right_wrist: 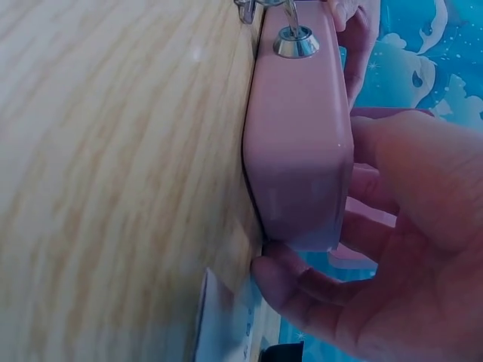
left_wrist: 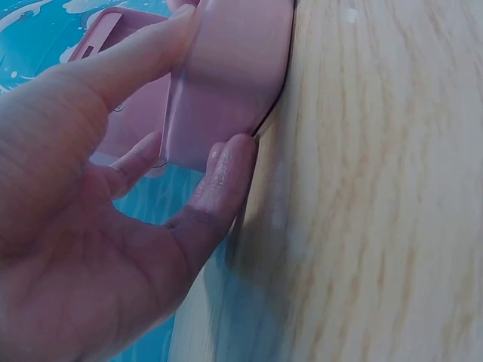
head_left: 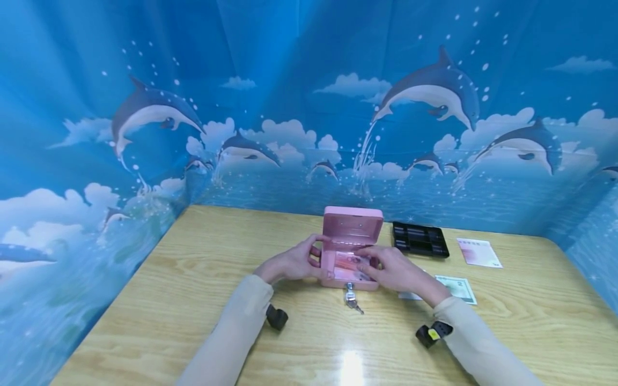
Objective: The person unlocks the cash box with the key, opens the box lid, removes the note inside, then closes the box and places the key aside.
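A pink cash box [head_left: 351, 286] stands on the table with its lid [head_left: 352, 225] raised. Its left side is gripped by my left hand [head_left: 299, 261], the thumb at the front rim and another finger low by the tabletop. Inside the box lies a reddish banknote [head_left: 350, 265], partly hidden. My right hand [head_left: 393, 268] reaches over the right wall, thumb and forefinger on the banknote, other fingers along the outside of the box. From the front lock [right_wrist: 296, 42] hang small keys [head_left: 354, 302].
A black compartment tray [head_left: 420, 239] lies right of the box. Beyond it is a pinkish note [head_left: 479, 252], and nearer, partly behind my right wrist, a greenish note [head_left: 458, 289]. A dolphin-print curtain [head_left: 289, 134] borders the wooden table [head_left: 193, 321] at the back and sides.
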### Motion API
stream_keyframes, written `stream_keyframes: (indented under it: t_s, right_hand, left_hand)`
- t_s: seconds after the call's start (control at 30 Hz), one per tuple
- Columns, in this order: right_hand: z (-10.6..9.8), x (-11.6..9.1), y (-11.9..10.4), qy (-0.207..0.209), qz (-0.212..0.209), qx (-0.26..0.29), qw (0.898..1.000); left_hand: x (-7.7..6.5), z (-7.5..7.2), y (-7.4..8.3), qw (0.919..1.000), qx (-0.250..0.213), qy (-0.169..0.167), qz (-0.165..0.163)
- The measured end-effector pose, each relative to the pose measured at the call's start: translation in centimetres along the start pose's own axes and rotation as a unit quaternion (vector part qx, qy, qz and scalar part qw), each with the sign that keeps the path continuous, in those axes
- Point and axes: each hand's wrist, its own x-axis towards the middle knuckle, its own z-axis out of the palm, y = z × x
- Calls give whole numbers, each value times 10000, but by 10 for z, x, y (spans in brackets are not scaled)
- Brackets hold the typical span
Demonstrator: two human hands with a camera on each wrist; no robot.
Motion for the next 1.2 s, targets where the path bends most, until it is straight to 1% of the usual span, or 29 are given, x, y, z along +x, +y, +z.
stream_keyframes:
  t_s: [0.2,0.33,0.53,0.67,0.8,0.93,1.03,1.13,1.2]
  right_hand:
    - [0,-2,-2,368,28,26,9993]
    - [-1,-4,-2,545,15,40,9985]
    - [0,-7,-1,752,201,206,9968]
    - [0,-8,-2,854,296,290,9955]
    - [0,-9,-4,908,365,241,9949]
    - [0,-9,-6,922,403,143,9948]
    - [1,-9,-7,1033,360,29,9940]
    - [2,-9,-10,1197,190,-82,9926]
    - [3,-10,-11,1226,48,-84,9924]
  left_hand:
    - [-1,0,0,10000,14,-10,14]
    - [-2,0,-1,10000,3,-10,34]
    - [-2,0,0,10000,-7,16,41]
    - [-2,0,-1,10000,23,19,22]
    - [-2,0,-1,10000,20,7,49]
    - [-1,1,-1,9999,-129,-14,33]
    - [-1,1,-1,9997,-231,-41,55]
    - [-1,1,-1,9997,-244,-53,86]
    - [-1,1,-1,9997,-234,-52,88]
